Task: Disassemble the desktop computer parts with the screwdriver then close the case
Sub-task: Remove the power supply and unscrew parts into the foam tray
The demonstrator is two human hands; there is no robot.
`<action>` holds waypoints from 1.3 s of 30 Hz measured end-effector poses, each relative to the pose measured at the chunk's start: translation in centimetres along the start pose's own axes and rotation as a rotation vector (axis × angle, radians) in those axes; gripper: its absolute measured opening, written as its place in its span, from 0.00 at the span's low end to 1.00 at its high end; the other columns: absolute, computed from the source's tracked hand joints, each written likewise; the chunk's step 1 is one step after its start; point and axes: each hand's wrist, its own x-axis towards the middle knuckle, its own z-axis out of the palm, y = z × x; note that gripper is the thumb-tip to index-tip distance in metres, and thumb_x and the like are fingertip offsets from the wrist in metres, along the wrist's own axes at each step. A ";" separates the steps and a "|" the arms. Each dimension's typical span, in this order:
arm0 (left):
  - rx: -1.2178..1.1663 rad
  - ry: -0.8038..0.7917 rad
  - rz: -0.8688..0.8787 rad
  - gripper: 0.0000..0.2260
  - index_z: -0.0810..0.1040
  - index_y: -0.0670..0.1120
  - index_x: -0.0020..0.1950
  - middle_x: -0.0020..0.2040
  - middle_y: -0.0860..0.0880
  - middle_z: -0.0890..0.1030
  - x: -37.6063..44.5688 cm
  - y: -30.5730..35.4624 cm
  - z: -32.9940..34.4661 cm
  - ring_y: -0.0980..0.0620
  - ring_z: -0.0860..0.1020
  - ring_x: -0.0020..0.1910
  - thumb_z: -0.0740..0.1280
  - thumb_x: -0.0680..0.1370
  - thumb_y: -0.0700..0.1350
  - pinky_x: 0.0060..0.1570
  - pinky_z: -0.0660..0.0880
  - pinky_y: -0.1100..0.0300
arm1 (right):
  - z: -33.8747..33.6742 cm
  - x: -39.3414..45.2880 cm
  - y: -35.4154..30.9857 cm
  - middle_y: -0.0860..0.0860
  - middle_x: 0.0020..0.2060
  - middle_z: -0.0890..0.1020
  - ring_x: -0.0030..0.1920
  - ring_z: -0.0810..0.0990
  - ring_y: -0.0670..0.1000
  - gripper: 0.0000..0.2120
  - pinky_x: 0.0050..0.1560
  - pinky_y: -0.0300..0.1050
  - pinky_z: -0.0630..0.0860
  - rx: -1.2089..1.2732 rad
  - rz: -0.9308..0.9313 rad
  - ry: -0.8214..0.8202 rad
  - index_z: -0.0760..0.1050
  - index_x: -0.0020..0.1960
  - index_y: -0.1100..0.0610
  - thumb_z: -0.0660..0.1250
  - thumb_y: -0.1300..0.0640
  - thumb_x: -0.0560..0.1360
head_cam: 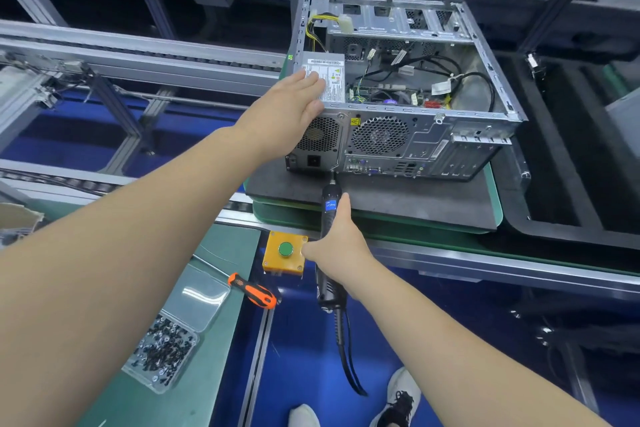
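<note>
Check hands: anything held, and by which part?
Right hand grips the electric screwdriver around its black body. Left hand lies flat on the power supply, holding nothing.

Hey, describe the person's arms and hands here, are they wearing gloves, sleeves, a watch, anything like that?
Both forearms are bare, with no sleeve in view. The left hand and right hand wear no gloves, and no watch, ring or wristband shows on either.

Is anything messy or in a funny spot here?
The orange screwdriver lies at the green bench's edge, its handle end poking over. Loose cables sprawl inside the open computer case. Nothing looks spilled or broken.
</note>
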 end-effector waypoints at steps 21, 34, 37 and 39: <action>-0.117 0.072 -0.060 0.22 0.60 0.46 0.82 0.82 0.48 0.58 -0.4 0.0 0.7 0.51 0.53 0.82 0.52 0.88 0.48 0.79 0.48 0.58 | -2.1 -1.0 1.9 0.50 0.64 0.70 0.58 0.78 0.55 0.61 0.46 0.44 0.78 -0.024 -0.014 -0.070 0.33 0.84 0.44 0.77 0.59 0.71; -0.602 0.249 -0.815 0.11 0.85 0.51 0.50 0.46 0.53 0.84 -5.2 4.6 13.3 0.48 0.81 0.50 0.62 0.79 0.43 0.45 0.73 0.58 | -2.3 0.4 2.0 0.45 0.53 0.75 0.45 0.81 0.49 0.60 0.35 0.40 0.76 -0.055 -0.036 -0.072 0.33 0.84 0.46 0.74 0.61 0.70; -0.535 0.179 -0.718 0.13 0.86 0.52 0.52 0.50 0.53 0.85 -4.6 4.0 13.1 0.48 0.81 0.52 0.62 0.79 0.44 0.49 0.76 0.57 | -2.3 0.7 1.9 0.47 0.53 0.75 0.46 0.81 0.49 0.60 0.36 0.41 0.78 -0.057 -0.032 -0.071 0.33 0.84 0.46 0.74 0.61 0.70; -0.485 0.133 -0.623 0.15 0.85 0.54 0.59 0.57 0.52 0.84 -4.4 3.6 13.1 0.47 0.80 0.57 0.61 0.80 0.43 0.56 0.79 0.52 | -2.2 0.7 1.9 0.50 0.56 0.74 0.46 0.81 0.49 0.60 0.36 0.41 0.77 -0.060 -0.036 -0.072 0.32 0.84 0.46 0.74 0.61 0.70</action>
